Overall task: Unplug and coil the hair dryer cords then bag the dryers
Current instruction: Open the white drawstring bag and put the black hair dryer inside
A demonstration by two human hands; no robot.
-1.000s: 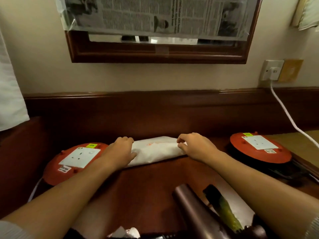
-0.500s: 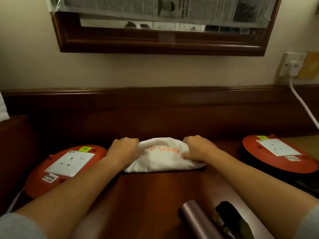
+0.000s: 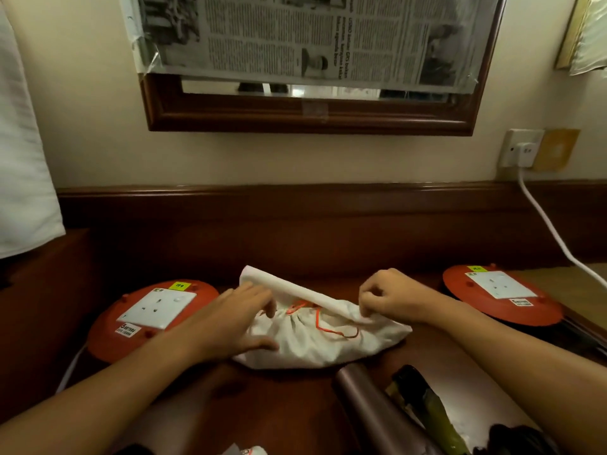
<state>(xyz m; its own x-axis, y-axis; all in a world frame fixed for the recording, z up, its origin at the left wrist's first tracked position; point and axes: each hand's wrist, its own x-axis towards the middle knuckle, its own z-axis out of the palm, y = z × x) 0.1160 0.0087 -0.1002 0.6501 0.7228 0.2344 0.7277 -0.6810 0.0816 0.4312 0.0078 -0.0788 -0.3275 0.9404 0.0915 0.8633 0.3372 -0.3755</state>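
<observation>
Head view, inspected left to right: a white cloth (image 3: 23,152) hangs at the far left edge, and below it a round orange extension reel (image 3: 152,318) with a white socket plate lies flat on the dark wooden desk (image 3: 262,405). Your left hand (image 3: 230,318) lies flat on the left end of the white drawstring bag (image 3: 315,343), fingers extended and slightly spread, pressing rather than gripping. That bag sits at the centre of the desk, bulging, with its orange drawstring (image 3: 325,323) looped across the gathered mouth. Your right hand (image 3: 391,298) pinches the bag's folded upper flap between thumb and curled fingers, holding that flap raised over the gathers. Nearer you, a brown tubular barrel (image 3: 368,405) lies just in front of the bag. A second orange reel (image 3: 499,295) rests at the right, and a white plug (image 3: 525,152) sits in the wall socket above, its cable trailing down to the right. A newspaper-covered mirror (image 3: 312,103) hangs above.
</observation>
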